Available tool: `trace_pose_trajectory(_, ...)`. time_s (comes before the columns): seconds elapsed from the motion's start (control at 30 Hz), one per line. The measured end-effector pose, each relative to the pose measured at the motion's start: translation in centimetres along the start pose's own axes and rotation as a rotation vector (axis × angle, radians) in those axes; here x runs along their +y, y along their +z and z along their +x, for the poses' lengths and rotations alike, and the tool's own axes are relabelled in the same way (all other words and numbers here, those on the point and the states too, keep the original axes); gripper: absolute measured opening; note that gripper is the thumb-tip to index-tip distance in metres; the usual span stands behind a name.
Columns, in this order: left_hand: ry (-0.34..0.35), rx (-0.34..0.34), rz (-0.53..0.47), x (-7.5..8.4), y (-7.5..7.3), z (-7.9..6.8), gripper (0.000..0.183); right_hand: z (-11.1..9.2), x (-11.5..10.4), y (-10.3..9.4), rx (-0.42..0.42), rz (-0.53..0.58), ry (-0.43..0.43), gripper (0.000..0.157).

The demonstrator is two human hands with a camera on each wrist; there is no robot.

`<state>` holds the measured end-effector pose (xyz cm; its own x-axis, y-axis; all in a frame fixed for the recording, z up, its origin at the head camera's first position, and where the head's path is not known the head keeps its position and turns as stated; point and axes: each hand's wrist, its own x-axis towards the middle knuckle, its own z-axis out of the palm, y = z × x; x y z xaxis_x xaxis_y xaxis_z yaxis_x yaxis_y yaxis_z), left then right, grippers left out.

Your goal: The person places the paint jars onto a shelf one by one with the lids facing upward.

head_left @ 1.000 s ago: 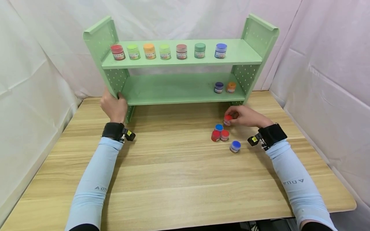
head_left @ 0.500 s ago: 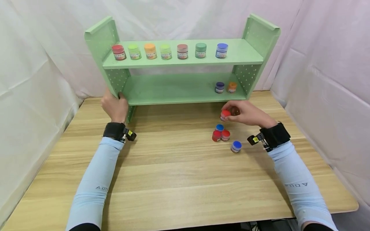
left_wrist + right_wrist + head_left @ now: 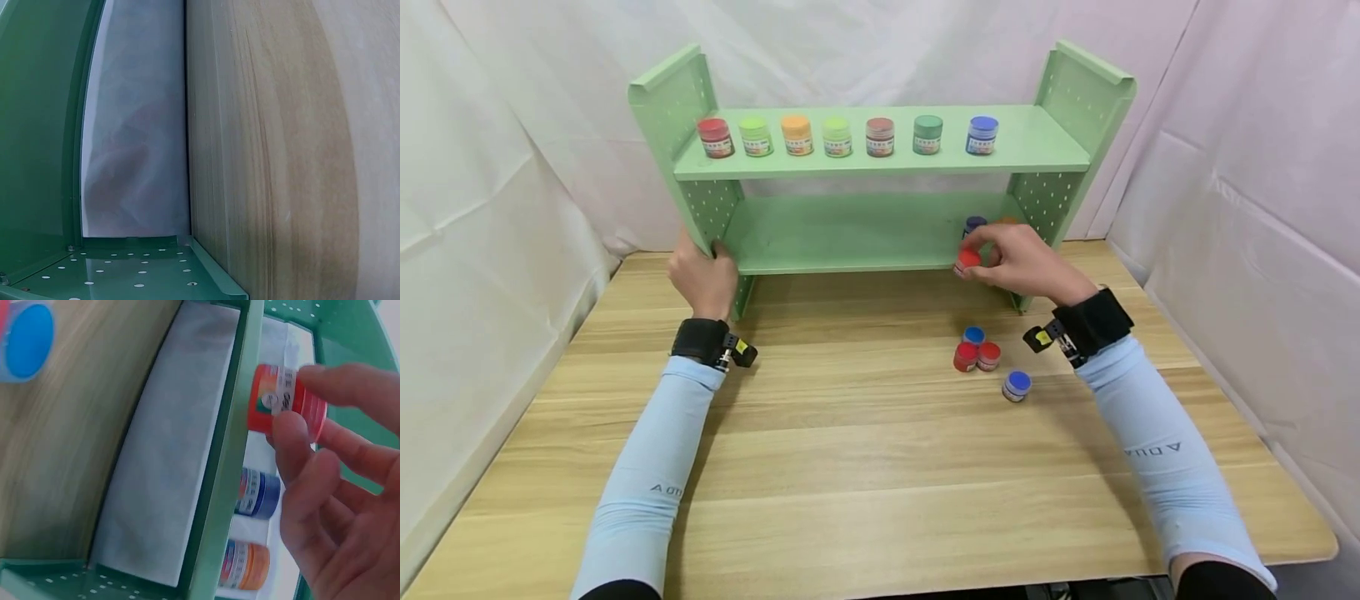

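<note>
White cloth (image 3: 880,50) hangs across the top and down both sides of the frame, and below it a wooden table (image 3: 850,467) spreads to a front edge along the bottom, with a rounded corner at lower right. A green shelf unit (image 3: 880,172) spans the upper middle; its perforated side panels bound the two levels at left and right. Seven jars (image 3: 880,137) line the upper level. On the lower shelf (image 3: 850,233), a broad green stretch runs from the left panel to a dark purple jar (image 3: 974,225) and an orange jar (image 3: 247,565) at the right end, both partly behind the right hand in the head view.

The right hand (image 3: 1018,258), right of centre, pinches a red jar (image 3: 967,262) between thumb and fingertips, the jar tilted at the lower shelf's front edge; whether the two touch, I cannot tell. Its forearm slants in from the lower right. Below it stand three clustered jars (image 3: 966,357) and, just apart, a blue-lidded jar (image 3: 1017,386).

At left, the left hand (image 3: 703,279) grips the lower part of the left panel, its fingers mostly hidden, its forearm rising from the bottom edge.
</note>
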<state>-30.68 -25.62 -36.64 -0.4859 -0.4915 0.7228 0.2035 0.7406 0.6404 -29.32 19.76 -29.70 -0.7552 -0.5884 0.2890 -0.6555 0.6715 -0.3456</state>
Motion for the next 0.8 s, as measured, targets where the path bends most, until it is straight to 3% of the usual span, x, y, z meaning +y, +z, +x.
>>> trace_pose_trajectory(0.37, -0.013, -0.004, -0.008, 0.1, 0.1, 0.1, 0.037, 4.3, -1.0, -0.2, -0.038, -0.048, -0.001, 0.025)
trace_pose_trajectory(0.8, -0.007, -0.013, 0.008, 0.2, -0.1, 0.0, 0.036, 7.1, -1.0, -0.7, -0.143, -0.077, 0.073, 0.027)
